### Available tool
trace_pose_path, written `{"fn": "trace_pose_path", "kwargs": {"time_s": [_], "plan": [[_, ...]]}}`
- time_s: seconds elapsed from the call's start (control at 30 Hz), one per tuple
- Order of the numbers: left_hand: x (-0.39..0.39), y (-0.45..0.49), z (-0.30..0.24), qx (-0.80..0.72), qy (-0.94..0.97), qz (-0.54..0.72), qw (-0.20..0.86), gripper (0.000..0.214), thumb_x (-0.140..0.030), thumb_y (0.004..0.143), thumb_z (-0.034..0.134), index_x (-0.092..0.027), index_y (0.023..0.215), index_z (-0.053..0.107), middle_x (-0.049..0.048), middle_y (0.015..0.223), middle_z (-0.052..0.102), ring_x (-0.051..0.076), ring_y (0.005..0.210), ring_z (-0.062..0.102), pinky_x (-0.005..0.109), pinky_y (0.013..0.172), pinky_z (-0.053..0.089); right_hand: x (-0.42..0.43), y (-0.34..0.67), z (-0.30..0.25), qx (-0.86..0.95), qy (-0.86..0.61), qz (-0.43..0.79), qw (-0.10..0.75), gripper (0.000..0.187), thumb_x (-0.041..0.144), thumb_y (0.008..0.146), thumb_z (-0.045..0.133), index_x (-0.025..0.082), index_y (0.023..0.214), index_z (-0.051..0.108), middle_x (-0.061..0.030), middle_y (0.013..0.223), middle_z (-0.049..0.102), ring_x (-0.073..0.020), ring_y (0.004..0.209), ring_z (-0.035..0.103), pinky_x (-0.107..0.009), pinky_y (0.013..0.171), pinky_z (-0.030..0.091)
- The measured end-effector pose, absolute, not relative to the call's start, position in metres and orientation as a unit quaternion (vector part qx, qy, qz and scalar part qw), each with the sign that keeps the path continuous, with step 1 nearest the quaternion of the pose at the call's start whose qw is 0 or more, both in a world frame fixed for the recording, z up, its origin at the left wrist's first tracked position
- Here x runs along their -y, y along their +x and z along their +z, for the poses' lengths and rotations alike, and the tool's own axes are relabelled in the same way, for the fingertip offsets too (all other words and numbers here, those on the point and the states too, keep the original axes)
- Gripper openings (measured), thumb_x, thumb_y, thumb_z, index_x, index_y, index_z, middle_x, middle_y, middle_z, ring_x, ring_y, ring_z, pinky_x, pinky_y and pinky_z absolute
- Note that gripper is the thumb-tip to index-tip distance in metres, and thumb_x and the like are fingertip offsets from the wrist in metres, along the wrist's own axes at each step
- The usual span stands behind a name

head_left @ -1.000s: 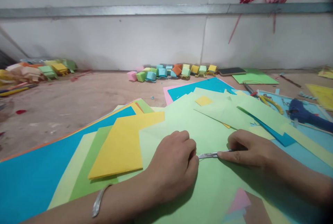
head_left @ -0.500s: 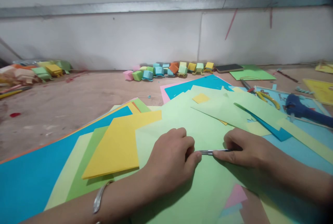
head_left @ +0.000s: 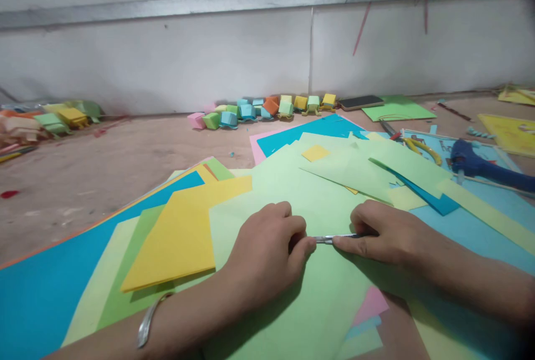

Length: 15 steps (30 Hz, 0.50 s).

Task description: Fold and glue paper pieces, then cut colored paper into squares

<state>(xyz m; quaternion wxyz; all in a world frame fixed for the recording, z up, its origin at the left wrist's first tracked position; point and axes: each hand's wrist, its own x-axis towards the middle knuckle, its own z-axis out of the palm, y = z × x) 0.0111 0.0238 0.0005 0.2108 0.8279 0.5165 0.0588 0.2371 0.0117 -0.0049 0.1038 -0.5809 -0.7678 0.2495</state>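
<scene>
Right hand [head_left: 382, 233] grips knife [head_left: 324, 239]; left hand [head_left: 270, 251] curls narrow at knife's 9 o'clock end. Yellow paper [head_left: 184, 232] at left hand's 9 o'clock.

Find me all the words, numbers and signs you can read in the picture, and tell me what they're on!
None can be read for sure.
Light blue board near the glue gun: small dark marks, too small and blurred to read.
Craft knife: no lettering that I can make out.
</scene>
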Motion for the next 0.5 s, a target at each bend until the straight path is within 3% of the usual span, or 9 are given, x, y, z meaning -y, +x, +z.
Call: {"fn": "trace_pose_path", "kwargs": {"time_s": [0.5], "plan": [[-0.027,0.006,0.002,-0.498,0.835,0.053,0.227,0.029,-0.038,0.09,0.052,-0.019,0.068,0.056,0.0021,0.077,0.052,0.019,0.076,0.05,0.032,0.062,0.032,-0.01,0.227,0.002,0.762,-0.585,0.266,0.078,0.053,0.068,0.085,0.05,0.021,0.062,0.041,0.0019,0.063,0.045,-0.0117,0.055,0.039,-0.028,0.049,0.028]]}}
